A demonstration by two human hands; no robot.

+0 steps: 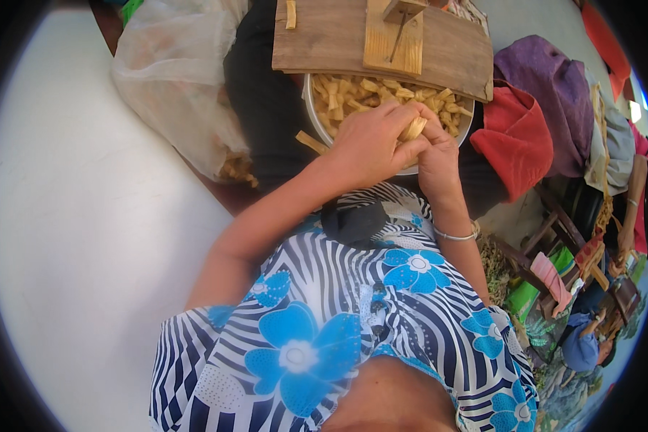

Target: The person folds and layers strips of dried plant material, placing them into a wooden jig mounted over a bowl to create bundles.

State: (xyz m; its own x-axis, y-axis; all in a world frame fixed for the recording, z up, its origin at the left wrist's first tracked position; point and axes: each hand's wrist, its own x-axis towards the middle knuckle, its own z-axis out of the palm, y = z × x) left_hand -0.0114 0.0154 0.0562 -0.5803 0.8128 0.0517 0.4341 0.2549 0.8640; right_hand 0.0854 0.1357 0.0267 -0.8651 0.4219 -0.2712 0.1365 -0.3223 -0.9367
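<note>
My left hand [371, 140] and my right hand [438, 153] meet over a round metal basin [310, 114]. Between their fingers is a small pale-yellow folded strip [413, 129], its ends partly hidden by my fingers. The fingers of both hands are closed around it. Many similar short, knotted yellowish pieces [333, 93] fill the basin below. Across the basin's far side lies a brown wooden board [317, 43]. On that board sits a lighter wood block [392, 54] with a thin metal spike.
A whitish translucent sack [176, 79] with brownish pieces stands at the left. Another yellow strip [311, 142] sticks out left of the basin. Red cloth [515, 140] and purple cloth [543, 93] lie to the right. Farther right, other people work near a wooden stool [547, 230].
</note>
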